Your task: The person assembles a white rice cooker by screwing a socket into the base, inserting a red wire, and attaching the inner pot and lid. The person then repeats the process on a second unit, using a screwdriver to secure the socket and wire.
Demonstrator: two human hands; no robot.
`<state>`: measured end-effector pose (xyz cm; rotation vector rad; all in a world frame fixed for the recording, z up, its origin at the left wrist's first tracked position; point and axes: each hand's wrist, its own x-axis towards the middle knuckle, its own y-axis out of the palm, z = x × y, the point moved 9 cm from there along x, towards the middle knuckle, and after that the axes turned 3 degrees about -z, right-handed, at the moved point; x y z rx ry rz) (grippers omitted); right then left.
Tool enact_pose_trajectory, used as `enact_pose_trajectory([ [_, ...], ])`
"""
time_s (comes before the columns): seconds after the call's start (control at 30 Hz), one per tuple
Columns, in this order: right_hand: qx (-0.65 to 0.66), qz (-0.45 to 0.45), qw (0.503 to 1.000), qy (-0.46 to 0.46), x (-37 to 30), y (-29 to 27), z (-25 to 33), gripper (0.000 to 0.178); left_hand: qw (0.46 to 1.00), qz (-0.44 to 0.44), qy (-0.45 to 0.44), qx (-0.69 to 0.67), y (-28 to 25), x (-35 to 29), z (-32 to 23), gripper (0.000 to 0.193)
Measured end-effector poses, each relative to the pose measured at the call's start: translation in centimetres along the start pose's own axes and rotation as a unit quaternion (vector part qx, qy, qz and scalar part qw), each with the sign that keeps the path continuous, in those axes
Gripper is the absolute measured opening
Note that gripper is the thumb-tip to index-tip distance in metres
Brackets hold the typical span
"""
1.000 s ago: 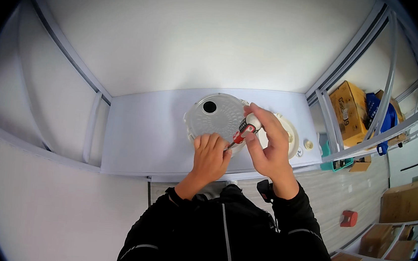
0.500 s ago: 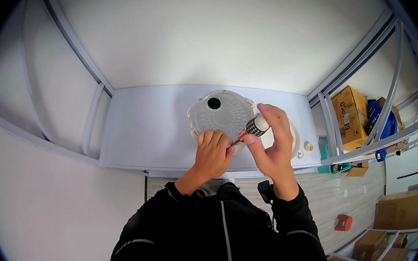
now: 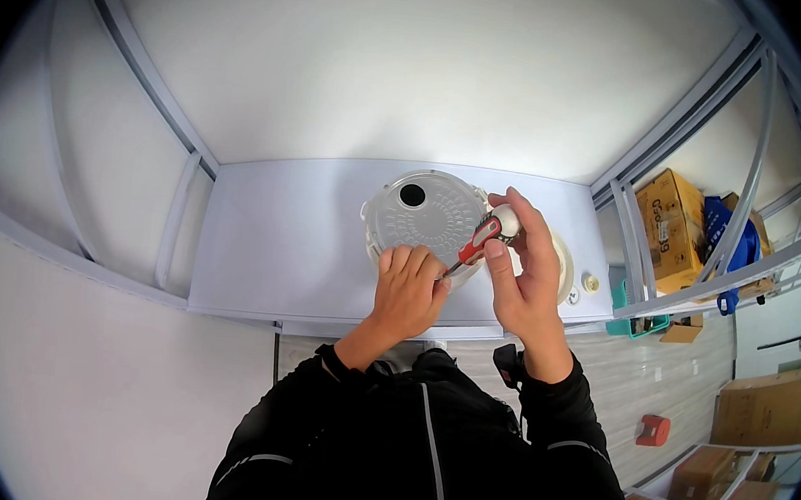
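Note:
A round, pale grey cover (image 3: 430, 216) with embossed or perforated rings and a black round hole lies on the white table. My left hand (image 3: 406, 298) is closed over its near rim, fingers curled on the edge, thumb and index beside the screwdriver's tip. In my right hand (image 3: 527, 294) is a screwdriver (image 3: 483, 243) with a red, black and white handle, tilted so its shaft runs down and left to the near rim. Thumb and fingers are on the handle. What the tip touches is hidden by the left fingers.
Partly behind my right hand sits a cream round part (image 3: 565, 269). A small yellowish piece (image 3: 591, 283) and a small white disc (image 3: 573, 295) lie at the table's right. Beyond the frame rails are cardboard boxes (image 3: 666, 230), a teal basket (image 3: 637, 326) and a red stool (image 3: 653, 430).
My right hand has shifted its grip and the screwdriver's handle has turned, showing more red. The left hand stays on the cover's rim.

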<state>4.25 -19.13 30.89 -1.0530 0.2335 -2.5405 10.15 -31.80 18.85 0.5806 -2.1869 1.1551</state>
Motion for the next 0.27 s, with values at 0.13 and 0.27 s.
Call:
enact_pose_trajectory([
  [0.13,0.043,0.003,0.999,0.021,-0.02,0.2,-0.41,0.051,1.0,-0.001,-0.006,-0.013,-0.06,0.02,0.12,0.02],
  [0.27,0.006,0.027,0.999,-0.017,0.04,0.53,0.13,0.05,1.0,-0.003,-0.004,-0.02,0.09,-0.18,0.47,0.022],
])
